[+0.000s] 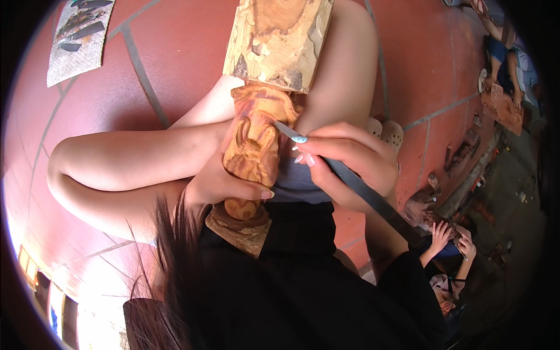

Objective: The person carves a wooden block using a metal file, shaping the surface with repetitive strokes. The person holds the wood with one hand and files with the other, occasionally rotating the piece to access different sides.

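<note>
A partly carved wooden figure (255, 140) lies across my lap. Its far end is a thick squared block (279, 44) with flaking pale bark, and its near end narrows to a round knob above a rough base. My left hand (213, 181) wraps round the figure's lower part, thumb across the front. A carving knife (373, 201) with a long dark handle is pinched in my right hand (356, 163), fingers near the blade. The pointed blade tip meets the carved surface on its right side. Part of the figure's left edge is hidden by my left hand.
Red tiles (134, 35) make up the floor. A pale mat (79, 55) with several dark blades lies at the far left. Light clogs (392, 134) sit beyond my right hand. To the right are other people and brown wood pieces (466, 151). Loose hair hangs at lower left.
</note>
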Demonstrator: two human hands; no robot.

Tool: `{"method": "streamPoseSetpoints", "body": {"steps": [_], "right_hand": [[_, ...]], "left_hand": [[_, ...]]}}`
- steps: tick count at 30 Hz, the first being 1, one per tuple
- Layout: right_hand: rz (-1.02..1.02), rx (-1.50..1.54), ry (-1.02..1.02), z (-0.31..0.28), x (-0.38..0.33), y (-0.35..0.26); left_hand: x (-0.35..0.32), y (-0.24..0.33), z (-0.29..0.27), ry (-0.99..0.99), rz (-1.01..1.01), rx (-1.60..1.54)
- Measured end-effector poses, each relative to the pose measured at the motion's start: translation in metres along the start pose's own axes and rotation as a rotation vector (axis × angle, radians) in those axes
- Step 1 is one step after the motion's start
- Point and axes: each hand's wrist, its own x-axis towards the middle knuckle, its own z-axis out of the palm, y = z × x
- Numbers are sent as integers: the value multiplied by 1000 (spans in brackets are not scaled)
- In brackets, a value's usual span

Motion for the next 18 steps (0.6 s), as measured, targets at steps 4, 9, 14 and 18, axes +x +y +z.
{"method": "streamPoseSetpoints", "body": {"steps": [4,9,14,18], "right_hand": [[-17,-16,-18,0,0,1],[-57,-47,-34,-2,3,2],[-102,-28,-73,-4,12,7],[-64,-21,-115,-12,15,3]], "left_hand": [[-1,-2,-1,-3,1,-28],[1,1,0,-6,11,-7],[-2,-1,-1,5,15,-18],[-1,-3,-2,-1,20,-23]]}}
